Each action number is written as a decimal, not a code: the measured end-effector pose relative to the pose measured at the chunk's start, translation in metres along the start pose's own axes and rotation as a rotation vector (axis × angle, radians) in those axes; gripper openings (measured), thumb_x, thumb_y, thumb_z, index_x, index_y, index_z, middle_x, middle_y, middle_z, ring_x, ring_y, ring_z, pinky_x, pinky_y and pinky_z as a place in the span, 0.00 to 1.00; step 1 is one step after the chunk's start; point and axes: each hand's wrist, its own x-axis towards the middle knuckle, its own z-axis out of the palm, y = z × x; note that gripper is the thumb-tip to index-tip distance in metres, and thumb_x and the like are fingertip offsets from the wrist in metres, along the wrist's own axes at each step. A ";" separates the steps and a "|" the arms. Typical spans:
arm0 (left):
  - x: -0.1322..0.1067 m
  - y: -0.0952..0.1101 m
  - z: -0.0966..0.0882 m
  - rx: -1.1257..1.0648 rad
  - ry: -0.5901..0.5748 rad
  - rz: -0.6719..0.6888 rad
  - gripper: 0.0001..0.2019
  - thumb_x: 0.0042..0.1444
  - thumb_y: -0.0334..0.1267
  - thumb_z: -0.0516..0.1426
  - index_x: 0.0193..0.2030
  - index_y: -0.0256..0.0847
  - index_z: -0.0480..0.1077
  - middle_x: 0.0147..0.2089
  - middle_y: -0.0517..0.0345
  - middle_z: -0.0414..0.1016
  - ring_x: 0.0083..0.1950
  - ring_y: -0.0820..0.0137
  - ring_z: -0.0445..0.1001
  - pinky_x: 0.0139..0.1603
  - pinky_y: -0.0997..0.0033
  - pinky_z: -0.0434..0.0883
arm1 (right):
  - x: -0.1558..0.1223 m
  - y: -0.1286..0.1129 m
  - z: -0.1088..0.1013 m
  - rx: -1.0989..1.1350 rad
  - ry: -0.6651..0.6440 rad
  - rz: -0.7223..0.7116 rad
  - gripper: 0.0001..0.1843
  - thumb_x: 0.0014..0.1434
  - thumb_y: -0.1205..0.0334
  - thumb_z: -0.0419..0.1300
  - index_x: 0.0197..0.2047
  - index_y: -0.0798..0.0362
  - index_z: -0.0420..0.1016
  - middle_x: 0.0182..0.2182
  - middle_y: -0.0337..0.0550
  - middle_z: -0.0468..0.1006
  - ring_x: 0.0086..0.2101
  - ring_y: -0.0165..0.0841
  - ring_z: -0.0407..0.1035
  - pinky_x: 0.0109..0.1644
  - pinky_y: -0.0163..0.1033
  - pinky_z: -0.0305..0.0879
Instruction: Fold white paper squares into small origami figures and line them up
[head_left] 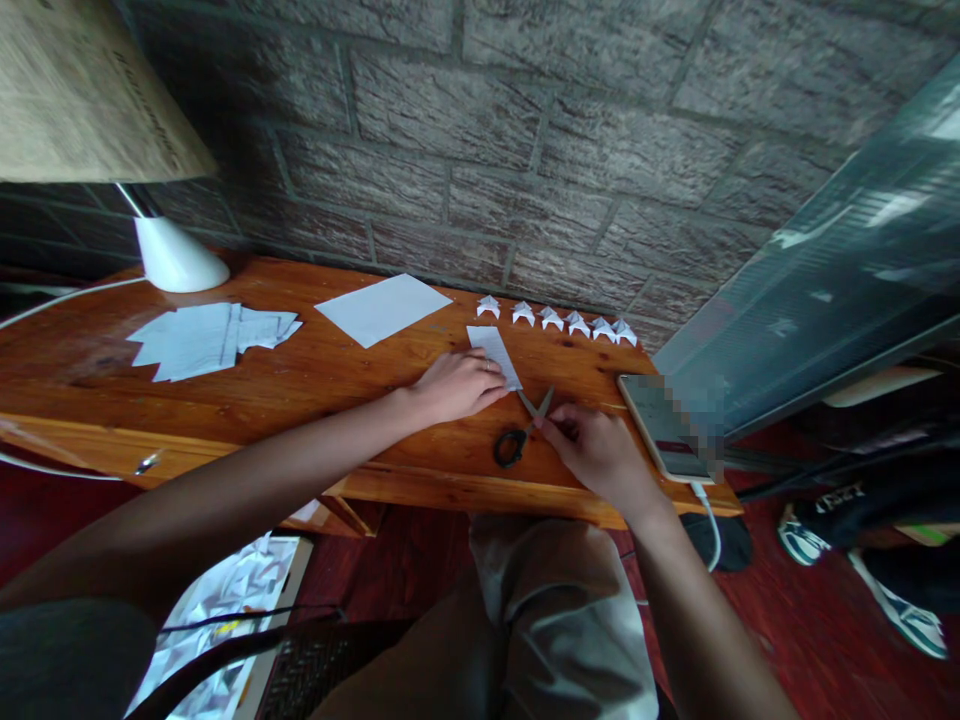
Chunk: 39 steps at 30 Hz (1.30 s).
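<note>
My left hand (463, 384) rests on the wooden table, its fingers together and pressed on the lower side of a narrow white paper strip (489, 342). A pair of scissors (546, 402) lies just right of the strip, blades spread apart, one black handle loop showing. My right hand (596, 445) has its fingers closed at the scissors, near the pivot; the other handle is hidden by these fingers. One blade tip comes close to the strip's lower corner. Behind the strip stands a row of several small folded white paper pieces (551, 318).
A white sheet (382, 308) and a pile of cut paper pieces (214, 338) lie to the left, near a lamp (176, 255). At the right edge is a phone (667, 425) on a cable. A stone wall (495, 150) backs the table (360, 390). Another person's shoes (900, 605) show at right.
</note>
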 end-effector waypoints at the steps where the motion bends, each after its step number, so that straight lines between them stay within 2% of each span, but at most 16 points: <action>1: -0.001 0.000 -0.001 -0.003 0.002 0.010 0.18 0.65 0.45 0.49 0.42 0.40 0.78 0.45 0.52 0.79 0.49 0.63 0.73 0.50 0.64 0.69 | -0.001 -0.002 0.001 -0.039 0.035 0.011 0.17 0.61 0.46 0.56 0.30 0.48 0.76 0.27 0.42 0.79 0.26 0.34 0.72 0.29 0.36 0.56; 4: -0.006 0.002 -0.002 -0.011 0.003 0.047 0.20 0.63 0.50 0.50 0.46 0.39 0.77 0.53 0.50 0.77 0.56 0.61 0.70 0.55 0.61 0.68 | -0.002 -0.003 0.004 -0.063 0.090 -0.012 0.11 0.61 0.51 0.57 0.37 0.48 0.76 0.31 0.43 0.80 0.30 0.35 0.73 0.32 0.36 0.59; 7: -0.010 0.003 -0.002 -0.032 -0.017 0.030 0.22 0.63 0.52 0.49 0.52 0.39 0.74 0.57 0.48 0.74 0.59 0.62 0.70 0.59 0.60 0.67 | -0.002 0.002 0.008 -0.018 0.097 -0.096 0.11 0.61 0.53 0.57 0.43 0.48 0.75 0.32 0.43 0.80 0.31 0.35 0.73 0.34 0.36 0.62; 10: -0.012 0.004 -0.001 -0.037 -0.038 0.008 0.23 0.64 0.53 0.49 0.55 0.40 0.72 0.57 0.49 0.74 0.59 0.61 0.71 0.59 0.60 0.68 | -0.005 0.010 0.011 0.049 0.118 -0.206 0.12 0.62 0.56 0.57 0.45 0.50 0.76 0.32 0.44 0.78 0.34 0.36 0.73 0.38 0.37 0.65; 13: -0.012 0.005 0.001 -0.033 -0.035 0.052 0.23 0.64 0.52 0.49 0.55 0.40 0.72 0.57 0.49 0.74 0.61 0.60 0.70 0.59 0.58 0.68 | -0.012 0.016 0.013 0.129 0.161 -0.273 0.11 0.62 0.58 0.57 0.44 0.51 0.77 0.34 0.46 0.78 0.37 0.36 0.73 0.42 0.39 0.67; 19: -0.012 0.003 0.006 -0.018 -0.006 0.100 0.23 0.63 0.50 0.51 0.58 0.38 0.70 0.60 0.47 0.72 0.63 0.60 0.68 0.62 0.57 0.66 | -0.017 0.020 0.019 0.165 0.253 -0.237 0.11 0.62 0.59 0.57 0.42 0.51 0.79 0.35 0.48 0.80 0.39 0.39 0.74 0.46 0.43 0.70; 25: -0.012 0.003 0.007 -0.008 -0.012 0.120 0.24 0.64 0.50 0.49 0.58 0.36 0.70 0.61 0.46 0.71 0.64 0.60 0.66 0.64 0.57 0.64 | -0.013 0.019 0.020 0.146 0.250 -0.227 0.11 0.62 0.59 0.57 0.41 0.51 0.80 0.35 0.47 0.80 0.39 0.38 0.74 0.47 0.43 0.70; 31: -0.011 0.004 0.007 -0.012 -0.037 0.096 0.23 0.64 0.50 0.50 0.59 0.39 0.69 0.61 0.48 0.71 0.65 0.61 0.65 0.65 0.56 0.62 | -0.014 0.021 0.023 0.135 0.275 -0.239 0.11 0.63 0.60 0.56 0.41 0.50 0.80 0.35 0.47 0.79 0.38 0.38 0.74 0.47 0.42 0.70; 39: -0.010 0.003 0.006 0.003 -0.034 0.107 0.22 0.65 0.50 0.49 0.57 0.40 0.71 0.60 0.48 0.71 0.64 0.61 0.66 0.64 0.57 0.63 | -0.017 0.020 0.022 0.128 0.271 -0.225 0.11 0.62 0.60 0.56 0.41 0.50 0.80 0.35 0.47 0.80 0.39 0.39 0.74 0.48 0.43 0.69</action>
